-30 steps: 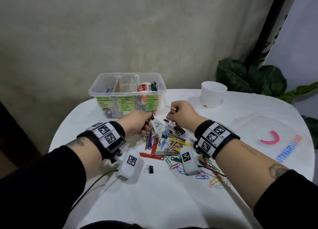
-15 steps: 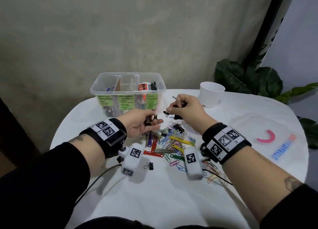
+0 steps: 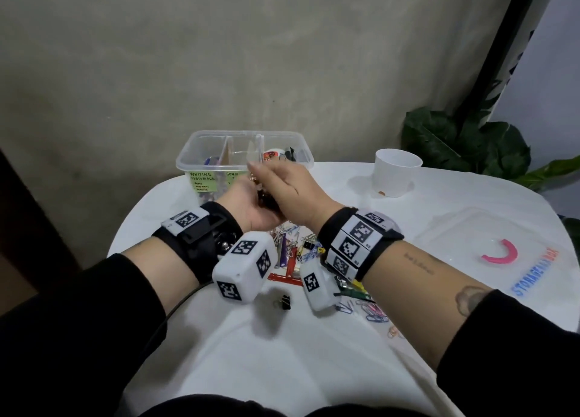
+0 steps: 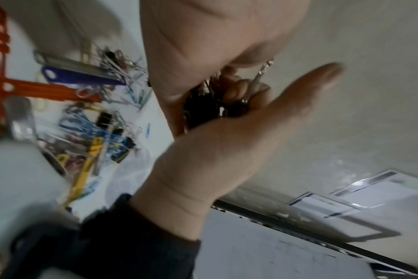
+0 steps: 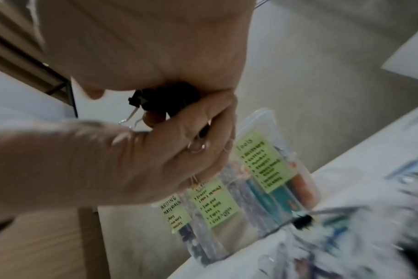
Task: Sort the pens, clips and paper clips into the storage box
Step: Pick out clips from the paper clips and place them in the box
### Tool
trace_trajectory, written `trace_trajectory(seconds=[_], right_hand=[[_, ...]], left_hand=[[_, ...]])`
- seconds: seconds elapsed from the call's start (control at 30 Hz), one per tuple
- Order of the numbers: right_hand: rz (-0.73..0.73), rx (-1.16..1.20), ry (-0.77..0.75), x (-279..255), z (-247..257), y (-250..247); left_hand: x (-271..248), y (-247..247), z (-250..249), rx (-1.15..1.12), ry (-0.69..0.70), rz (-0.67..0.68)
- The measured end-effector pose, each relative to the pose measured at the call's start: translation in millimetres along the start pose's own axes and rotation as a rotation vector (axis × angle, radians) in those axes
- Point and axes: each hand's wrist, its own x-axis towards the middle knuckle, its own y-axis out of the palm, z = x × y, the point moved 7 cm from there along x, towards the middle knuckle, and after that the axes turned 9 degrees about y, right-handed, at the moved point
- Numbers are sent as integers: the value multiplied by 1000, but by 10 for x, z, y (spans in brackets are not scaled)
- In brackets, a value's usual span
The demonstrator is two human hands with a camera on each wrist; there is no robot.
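- left hand: palm up, fingers curled round a bunch of black metal binder clips with wire handles; raised above the table, just in front of the storage box.
- right hand: laid over the left, back of hand up; its fingers reach into the same bunch of clips. whether they pinch a clip or only touch the bunch cannot be told.
- clear plastic storage box with inner dividers: at the far edge of the table, directly behind both hands; green handwritten labels on its front wall, reading "writing materials" and "tools"; the middle label is partly hidden. pens lie in its left compartment.
- pile of loose coloured paper clips, binder clips and flat plastic fasteners: on the table under and between the wrists, well short of the box.
- single black binder clip: alone on the table, nearer the person than the pile.
- round white table: bears all the above.
- white plastic cup: far right of the box, upright.
- clear plastic lid with pink curved handle: flat on the table at the right.
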Motion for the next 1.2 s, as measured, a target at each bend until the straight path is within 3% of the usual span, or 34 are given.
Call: trace_trajectory(seconds=[0.17,0.3,0.43,0.53,0.7,0.9,1.03,1.2], right_hand=[[-167,-145,-158,404,180,-29],[-187,-139,-73,800,156,-28],[-67,-203,156,1223,-50,169],[27,-243,236,1378,-190,315],[33,-138,257,1355,-428,355],[111,-279,252,1294,-482,341],[190,-278,268,1208,-508,316],[238,-117,260,1074,-564,227]], left_hand=[[208,49,-529,87,182,-43],[344,103,-958,115,223,-107],[516,68,-1210,315,259,-145],[594,-17,-1229,402,257,-159],[776,-306,-1339,564,306,-269],[863,-236,-1306,885,386,-212],[866,-180,-1235,1090,332,-130],[857,-129,-1215,1143,237,-73]])
